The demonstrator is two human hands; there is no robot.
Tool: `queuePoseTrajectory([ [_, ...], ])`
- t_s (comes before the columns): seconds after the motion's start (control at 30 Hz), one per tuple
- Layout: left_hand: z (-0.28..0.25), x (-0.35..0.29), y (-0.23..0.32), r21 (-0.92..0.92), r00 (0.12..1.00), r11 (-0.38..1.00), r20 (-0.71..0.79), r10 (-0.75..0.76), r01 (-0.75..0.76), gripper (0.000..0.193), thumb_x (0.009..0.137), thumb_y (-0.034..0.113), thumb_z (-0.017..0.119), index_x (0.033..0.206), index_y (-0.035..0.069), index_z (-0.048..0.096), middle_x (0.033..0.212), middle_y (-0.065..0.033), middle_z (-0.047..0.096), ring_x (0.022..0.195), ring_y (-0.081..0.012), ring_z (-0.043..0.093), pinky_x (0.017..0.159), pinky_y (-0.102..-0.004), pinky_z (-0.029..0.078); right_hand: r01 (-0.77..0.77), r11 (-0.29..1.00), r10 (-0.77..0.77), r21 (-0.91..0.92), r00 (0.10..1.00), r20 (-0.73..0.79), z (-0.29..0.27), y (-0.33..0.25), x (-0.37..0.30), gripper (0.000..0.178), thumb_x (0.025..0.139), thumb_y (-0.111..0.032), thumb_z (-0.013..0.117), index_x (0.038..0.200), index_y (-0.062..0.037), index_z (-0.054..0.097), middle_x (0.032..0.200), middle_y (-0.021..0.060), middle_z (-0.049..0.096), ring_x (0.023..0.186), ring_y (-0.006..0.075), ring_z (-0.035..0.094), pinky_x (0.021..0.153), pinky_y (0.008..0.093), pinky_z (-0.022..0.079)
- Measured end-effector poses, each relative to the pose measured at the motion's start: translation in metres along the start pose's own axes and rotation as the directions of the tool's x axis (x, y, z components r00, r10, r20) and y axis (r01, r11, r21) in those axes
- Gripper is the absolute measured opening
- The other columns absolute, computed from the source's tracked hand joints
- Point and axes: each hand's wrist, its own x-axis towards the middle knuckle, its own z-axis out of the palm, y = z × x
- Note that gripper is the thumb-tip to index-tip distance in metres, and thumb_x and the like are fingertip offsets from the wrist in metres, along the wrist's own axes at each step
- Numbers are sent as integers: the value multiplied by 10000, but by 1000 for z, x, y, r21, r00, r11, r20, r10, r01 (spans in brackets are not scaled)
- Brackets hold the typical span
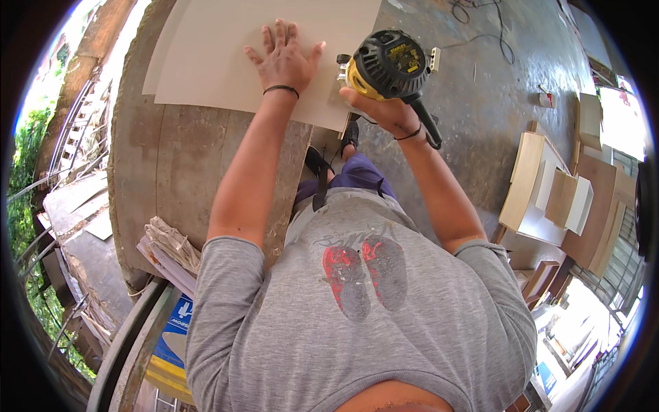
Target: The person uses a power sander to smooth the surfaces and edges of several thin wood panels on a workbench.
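Observation:
My left hand (pixel 283 63) lies flat on a pale board (pixel 206 62), its fingers spread. In my right hand (pixel 384 112) is a yellow and black trim router (pixel 391 65), gripped around its lower body, close to the right edge of the board. The router's black cord sleeve (pixel 427 123) hangs down past my right wrist. Whether its base touches the board is hidden by the tool's body. A second sheet shows beneath the board at its left side.
The board rests on a worn wooden worktable (pixel 199 158). Cable (pixel 504 41) trails over the grey floor (pixel 480 103) on the right. Wooden cabinet parts (pixel 532 182) stand at the far right. A bundle of cloth (pixel 171 244) lies by the table's near left.

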Motion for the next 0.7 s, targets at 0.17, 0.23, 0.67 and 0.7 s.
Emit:
queuePoseTrajectory([
  [0.17, 2, 0, -1, 10, 1000, 1000, 4, -3, 3, 791, 900, 671, 408, 1497, 155, 349, 1594, -46, 244, 1481, -277, 174, 1130, -662, 91, -19, 996, 19, 83, 1000, 4, 11, -1, -15, 298, 818, -204, 772, 1037, -38, 656, 899, 27, 663, 804, 127, 606, 738, 300, 514],
  [0.23, 3, 0, -2, 12, 1000, 1000, 3, -1, 1, 793, 901, 673, 404, 1501, 159, 340, 1596, -44, 237, 1482, -274, 169, 1131, -660, 88, -11, 993, 26, 115, 991, -128, 20, -4, -18, 340, 658, -322, 832, 892, -100, 726, 809, 37, 729, 732, 164, 703, 674, 306, 560],
  [0.67, 1, 1, 0, 10, 1000, 1000, 14, -1, 1, 795, 904, 672, 382, 1506, 155, 328, 1599, -52, 228, 1486, -273, 156, 1139, -654, 69, 55, 998, -50, 42, 991, -125, 48, 22, -62, 595, 554, -358, 907, 983, -32, 656, 859, 83, 688, 767, 211, 673, 737, 312, 531],
  [0.7, 0, 1, 1, 11, 1000, 1000, 21, 1, -1, 790, 908, 663, 380, 1505, 148, 329, 1598, -55, 229, 1486, -274, 157, 1142, -653, 69, 66, 997, -61, 35, 990, -126, 49, 23, -65, 631, 542, -343, 912, 1015, -24, 642, 884, 91, 681, 792, 213, 669, 760, 311, 524],
])
